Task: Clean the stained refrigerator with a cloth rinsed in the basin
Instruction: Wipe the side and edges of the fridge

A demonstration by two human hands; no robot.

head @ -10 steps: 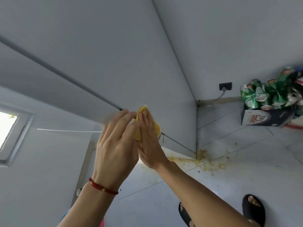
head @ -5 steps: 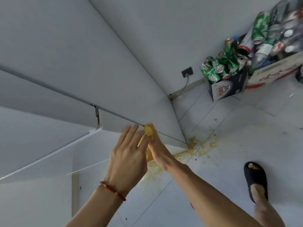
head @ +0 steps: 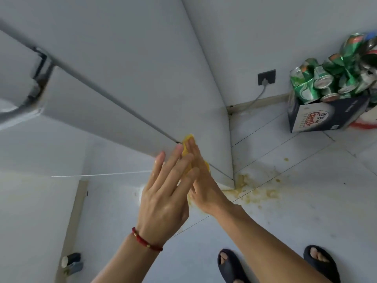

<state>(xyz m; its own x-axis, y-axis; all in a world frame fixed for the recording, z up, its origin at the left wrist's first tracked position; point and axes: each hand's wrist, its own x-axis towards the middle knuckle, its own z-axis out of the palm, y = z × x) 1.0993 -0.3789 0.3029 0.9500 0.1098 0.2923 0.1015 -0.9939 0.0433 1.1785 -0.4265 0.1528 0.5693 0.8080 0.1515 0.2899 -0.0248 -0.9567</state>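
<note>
Feet: two dark slippers (head: 230,265) at the bottom edge, toes pointing toward the fridge.

Left hand: the left hand (head: 165,193) is raised with fingers straight and together, wearing a red bracelet (head: 145,241) at the wrist; it lies flat against the back of the other hand, backing it up rather than gripping anything.

Right hand: the right hand (head: 204,186) is also flat, fingers extended, pressing the yellow cloth (head: 186,149) against the refrigerator (head: 126,78) (no curl round the cloth is visible, so this reads as a press, not a pinch).

Key relation: the cloth sits directly ahead of both palms, sandwiched between the right hand and the cabinet's corner edge, right where the dark door seam (head: 114,100) runs. That seam is the long axis, slanting from upper left down to lower right toward the floor. The right hand is the one in contact; the left is stacked behind it. My judgement: the next wipe would follow the seam, downward toward the base.

Surface: pale grey panel, smooth; whether stain remains under the cloth cannot be told.

Floor: yellowish spill (head: 255,190) at the fridge's bottom corner, spreading over pale tiles.

Room: wall socket (head: 266,77) with a cable, and a cardboard box (head: 326,116) heaped with green cans (head: 318,82) in the far corner. No basin is in view.
</note>
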